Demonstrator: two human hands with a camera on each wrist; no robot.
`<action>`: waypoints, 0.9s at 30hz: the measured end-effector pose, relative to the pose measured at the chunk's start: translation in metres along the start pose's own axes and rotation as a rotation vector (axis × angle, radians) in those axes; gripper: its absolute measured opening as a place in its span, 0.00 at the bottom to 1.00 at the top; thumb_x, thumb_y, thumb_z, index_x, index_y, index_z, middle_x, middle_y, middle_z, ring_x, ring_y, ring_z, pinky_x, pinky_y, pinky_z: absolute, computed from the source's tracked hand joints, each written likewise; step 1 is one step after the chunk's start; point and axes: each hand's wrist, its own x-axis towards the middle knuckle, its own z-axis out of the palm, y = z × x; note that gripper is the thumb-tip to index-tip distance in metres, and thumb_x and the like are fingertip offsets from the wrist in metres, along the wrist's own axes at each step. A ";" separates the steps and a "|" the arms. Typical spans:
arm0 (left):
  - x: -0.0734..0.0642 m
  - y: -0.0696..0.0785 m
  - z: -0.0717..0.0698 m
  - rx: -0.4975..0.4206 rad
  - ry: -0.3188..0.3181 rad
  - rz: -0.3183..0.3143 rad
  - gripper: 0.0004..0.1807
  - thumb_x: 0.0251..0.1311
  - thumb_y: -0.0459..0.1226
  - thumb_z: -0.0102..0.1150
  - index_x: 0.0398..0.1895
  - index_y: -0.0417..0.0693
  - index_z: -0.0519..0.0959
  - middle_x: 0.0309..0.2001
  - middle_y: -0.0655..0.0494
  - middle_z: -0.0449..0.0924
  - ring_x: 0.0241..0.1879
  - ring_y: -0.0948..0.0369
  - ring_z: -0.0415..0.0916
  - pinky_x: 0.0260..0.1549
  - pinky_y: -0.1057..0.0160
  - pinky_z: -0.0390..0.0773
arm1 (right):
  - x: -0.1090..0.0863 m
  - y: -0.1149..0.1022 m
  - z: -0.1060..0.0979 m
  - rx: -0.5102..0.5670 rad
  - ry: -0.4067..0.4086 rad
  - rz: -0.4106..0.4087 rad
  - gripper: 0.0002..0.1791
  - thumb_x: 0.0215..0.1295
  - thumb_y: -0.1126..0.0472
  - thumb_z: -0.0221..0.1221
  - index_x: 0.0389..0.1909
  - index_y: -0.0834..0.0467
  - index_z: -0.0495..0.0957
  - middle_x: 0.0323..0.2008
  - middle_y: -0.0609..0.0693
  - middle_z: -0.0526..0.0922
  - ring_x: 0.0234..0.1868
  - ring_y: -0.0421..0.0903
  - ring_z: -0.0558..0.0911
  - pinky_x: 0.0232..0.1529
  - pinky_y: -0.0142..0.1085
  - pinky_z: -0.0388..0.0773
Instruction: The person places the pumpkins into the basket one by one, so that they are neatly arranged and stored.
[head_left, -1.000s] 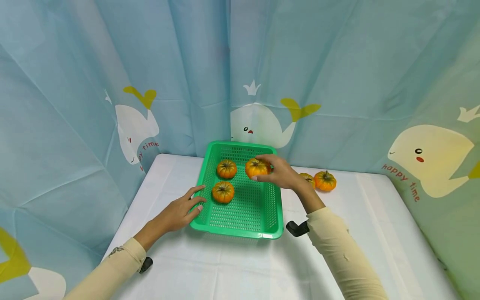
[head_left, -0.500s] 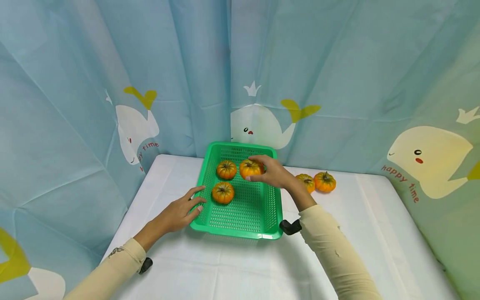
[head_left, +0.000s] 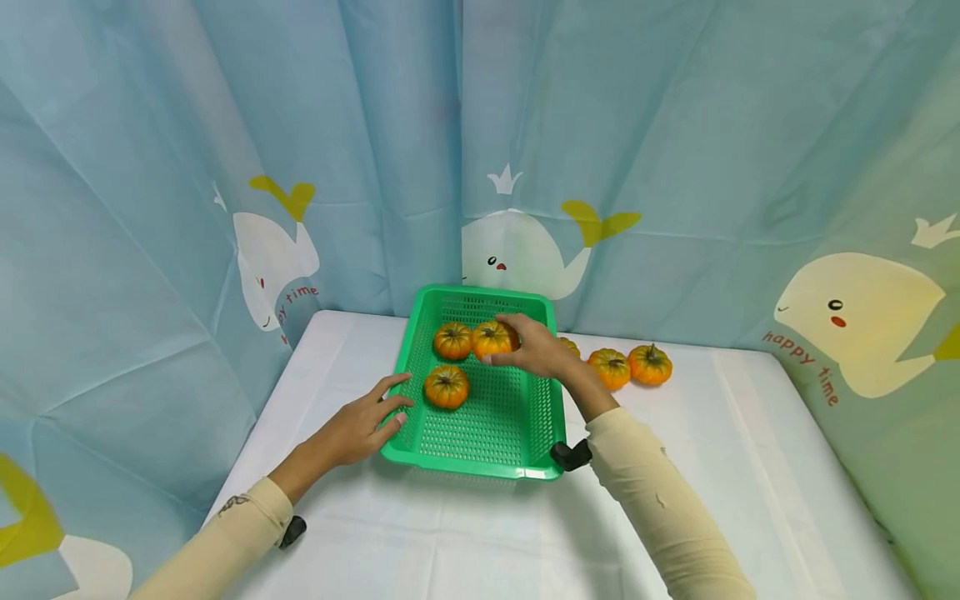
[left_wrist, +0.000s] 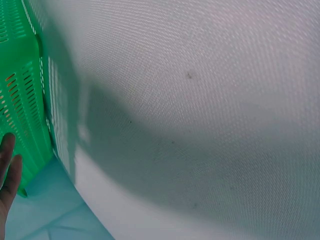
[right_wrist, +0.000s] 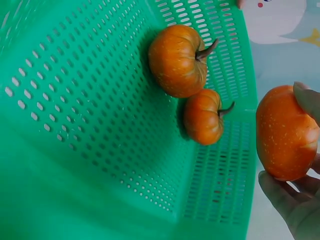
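Note:
My right hand (head_left: 531,348) grips a small orange pumpkin (head_left: 492,341) over the back of the green plastic basket (head_left: 474,464). In the right wrist view, the thumb and fingers hold this pumpkin (right_wrist: 284,134) by its sides, above the basket's rim. Two more pumpkins lie inside the basket: one towards the back (head_left: 453,341), just left of the held one, and a nearer pumpkin (head_left: 446,387). My left hand (head_left: 365,422) rests at the basket's left rim with its fingers spread and loosely bent. Only some fingertips (left_wrist: 12,167) of it show in the left wrist view, beside the basket wall.
To the right of the basket, a pumpkin (head_left: 609,369) and another pumpkin (head_left: 650,364) sit on the white tablecloth (head_left: 720,467). A third pumpkin (head_left: 570,345) is partly hidden behind my right hand. Blue curtains (head_left: 675,167) printed with whales hang around the table.
My right hand has moved left with the held pumpkin, bringing it close to the back pumpkin in the basket. More pumpkins on the right have come into view. The left hand has stayed put.

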 end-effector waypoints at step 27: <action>0.000 -0.001 0.002 -0.004 -0.022 -0.027 0.18 0.77 0.46 0.47 0.59 0.50 0.79 0.77 0.54 0.58 0.57 0.52 0.80 0.49 0.48 0.80 | 0.028 0.009 0.030 -0.045 -0.122 0.127 0.45 0.60 0.50 0.70 0.74 0.62 0.63 0.70 0.64 0.68 0.70 0.62 0.68 0.69 0.55 0.65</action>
